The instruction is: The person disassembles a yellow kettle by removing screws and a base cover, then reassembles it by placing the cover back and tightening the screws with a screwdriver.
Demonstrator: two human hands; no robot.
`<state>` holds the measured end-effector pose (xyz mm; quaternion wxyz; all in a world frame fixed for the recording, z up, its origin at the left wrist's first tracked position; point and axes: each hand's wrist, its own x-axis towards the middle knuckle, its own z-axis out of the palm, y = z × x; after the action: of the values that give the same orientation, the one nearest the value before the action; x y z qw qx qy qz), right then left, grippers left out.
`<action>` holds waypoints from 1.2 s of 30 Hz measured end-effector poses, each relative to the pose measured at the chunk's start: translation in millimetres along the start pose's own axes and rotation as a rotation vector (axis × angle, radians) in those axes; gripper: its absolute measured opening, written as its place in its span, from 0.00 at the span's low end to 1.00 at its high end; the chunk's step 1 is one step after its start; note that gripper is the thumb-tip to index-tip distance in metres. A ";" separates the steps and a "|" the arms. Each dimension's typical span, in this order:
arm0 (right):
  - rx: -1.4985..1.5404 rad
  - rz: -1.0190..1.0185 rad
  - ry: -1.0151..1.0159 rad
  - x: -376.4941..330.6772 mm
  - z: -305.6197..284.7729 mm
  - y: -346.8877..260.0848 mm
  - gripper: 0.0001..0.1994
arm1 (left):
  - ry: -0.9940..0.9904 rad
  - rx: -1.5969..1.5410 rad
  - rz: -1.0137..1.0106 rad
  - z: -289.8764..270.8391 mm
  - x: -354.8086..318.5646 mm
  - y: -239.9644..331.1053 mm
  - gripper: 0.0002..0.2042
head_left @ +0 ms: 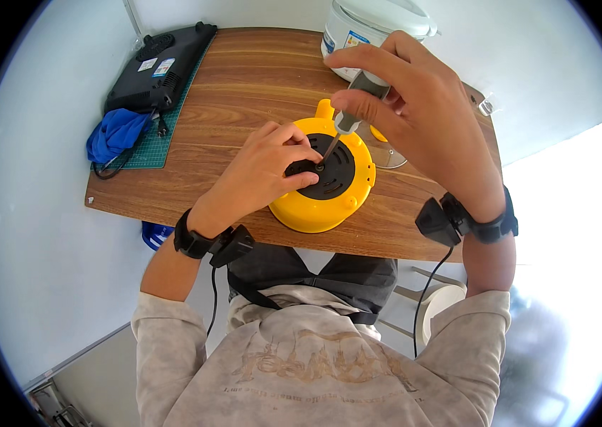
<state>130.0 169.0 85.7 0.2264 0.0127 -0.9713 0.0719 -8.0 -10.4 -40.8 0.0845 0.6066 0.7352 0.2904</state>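
A round yellow appliance body (pixel 288 212) with a slotted black base plate (pixel 340 186) facing up rests near the table's front edge. My right hand (pixel 435 117) grips a screwdriver (pixel 366 89) by its grey handle. The shaft slants down to the left, its tip at the recessed middle of the black plate. My left hand (pixel 262 167) rests on the plate's left side. Its thumb and index fingertip lie apart on either side of the screwdriver tip, and I see nothing held between them. Any screw under the tip is too small to make out.
The wooden table (pixel 244 78) bears a white lidded appliance (pixel 379 21) at the back. A glass lid (pixel 392 158) lies right of the yellow body. At left, a black appliance (pixel 155 71) and blue cloth (pixel 117 135) sit on a green mat (pixel 145 153). A stool (pixel 443 302) stands below right.
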 end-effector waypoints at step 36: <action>0.551 0.001 0.132 -9.4 14.9 -1.1 0.25 | -0.107 -0.086 -0.084 -19.3 23.7 10.0 0.11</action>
<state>131.9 165.7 68.5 0.2770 0.0686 -0.8983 0.3341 -14.7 6.6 -14.3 0.1617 0.5859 0.7411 0.2853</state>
